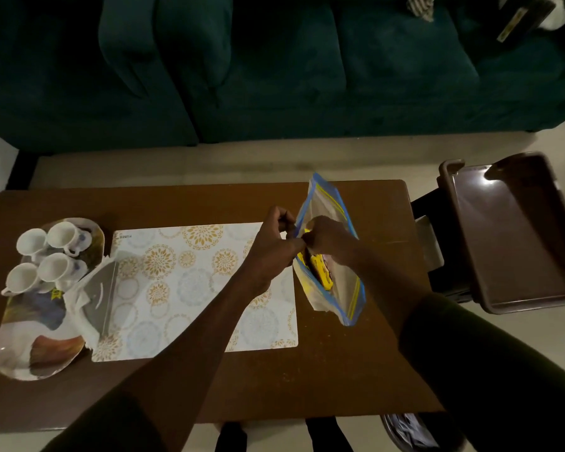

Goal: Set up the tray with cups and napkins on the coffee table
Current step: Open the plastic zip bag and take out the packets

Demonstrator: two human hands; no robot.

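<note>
The zip bag (324, 203) is pinched at its mouth by the left hand (274, 238) and the right hand (328, 238), while the tray (41, 358) with cups (57, 267) and napkins (79, 300) is set at the left end of the worktop (340, 370).

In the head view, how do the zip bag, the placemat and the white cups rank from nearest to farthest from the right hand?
1. zip bag: gripped by the right hand.
2. placemat: just to its left, mid-table.
3. white cups: far left, on the tray.
</note>
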